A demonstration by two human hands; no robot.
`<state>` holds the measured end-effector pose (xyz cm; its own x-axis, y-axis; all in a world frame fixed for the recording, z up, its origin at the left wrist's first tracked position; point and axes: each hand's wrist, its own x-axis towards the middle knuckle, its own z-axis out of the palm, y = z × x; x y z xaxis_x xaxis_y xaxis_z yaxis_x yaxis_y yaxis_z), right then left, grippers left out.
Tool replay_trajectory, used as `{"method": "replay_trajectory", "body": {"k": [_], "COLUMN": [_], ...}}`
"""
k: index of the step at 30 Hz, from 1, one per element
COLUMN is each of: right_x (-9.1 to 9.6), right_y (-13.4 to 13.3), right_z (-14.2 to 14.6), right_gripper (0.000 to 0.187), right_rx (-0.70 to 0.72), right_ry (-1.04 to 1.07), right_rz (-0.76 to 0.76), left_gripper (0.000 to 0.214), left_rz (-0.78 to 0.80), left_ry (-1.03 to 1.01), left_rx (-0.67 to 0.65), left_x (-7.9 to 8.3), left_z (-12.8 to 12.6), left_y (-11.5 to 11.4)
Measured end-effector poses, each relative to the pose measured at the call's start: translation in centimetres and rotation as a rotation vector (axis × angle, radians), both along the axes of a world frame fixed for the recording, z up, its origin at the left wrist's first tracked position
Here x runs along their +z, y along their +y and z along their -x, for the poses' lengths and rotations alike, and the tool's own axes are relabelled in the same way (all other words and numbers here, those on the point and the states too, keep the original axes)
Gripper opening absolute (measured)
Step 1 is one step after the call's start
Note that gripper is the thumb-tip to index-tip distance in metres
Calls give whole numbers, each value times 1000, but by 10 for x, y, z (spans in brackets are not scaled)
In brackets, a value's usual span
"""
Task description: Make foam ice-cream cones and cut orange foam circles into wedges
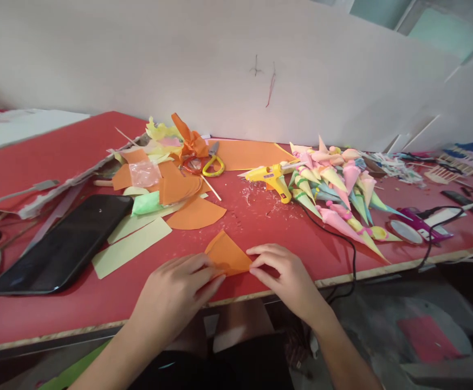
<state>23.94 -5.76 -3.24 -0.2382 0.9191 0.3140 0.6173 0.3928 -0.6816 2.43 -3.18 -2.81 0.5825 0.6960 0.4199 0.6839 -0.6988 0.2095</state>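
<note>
An orange piece of paper, with its pointed corner facing away from me, is held between my two hands at the front of the red table. My left hand pinches its left edge between thumb and fingers. On the other side, my right hand grips the right corner with thumb and fingertips. Just beyond lies an orange paper fan shape. More orange fan-shaped pieces are stacked behind it, with a green packet at their left.
A yellow glue gun lies behind my hands, its black cord running off the front edge. Colourful paper cones are heaped at right. Scissors lie at the back, a black phone and pale paper strips at left.
</note>
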Motion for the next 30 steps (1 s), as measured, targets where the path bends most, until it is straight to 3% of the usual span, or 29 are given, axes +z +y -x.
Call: {"method": "replay_trajectory", "body": {"k": [15,23,30], "right_x": [2,5,1], "right_y": [-1,-4,-1], "right_z": [4,8,9], "right_gripper": [14,8,10], "right_rx": [-268,-88,-149], "right_ry": [-110,-40,-47], "right_rz": [-53,-2,-4], "left_gripper": [37,36,40], "left_rz": [-18,2,51], "left_ry": [-48,-82,-65], "left_rx": [12,32,153], "left_x": [-3,-5,-3], "left_z": [-1,-2,-4], "left_y": [2,2,2]}}
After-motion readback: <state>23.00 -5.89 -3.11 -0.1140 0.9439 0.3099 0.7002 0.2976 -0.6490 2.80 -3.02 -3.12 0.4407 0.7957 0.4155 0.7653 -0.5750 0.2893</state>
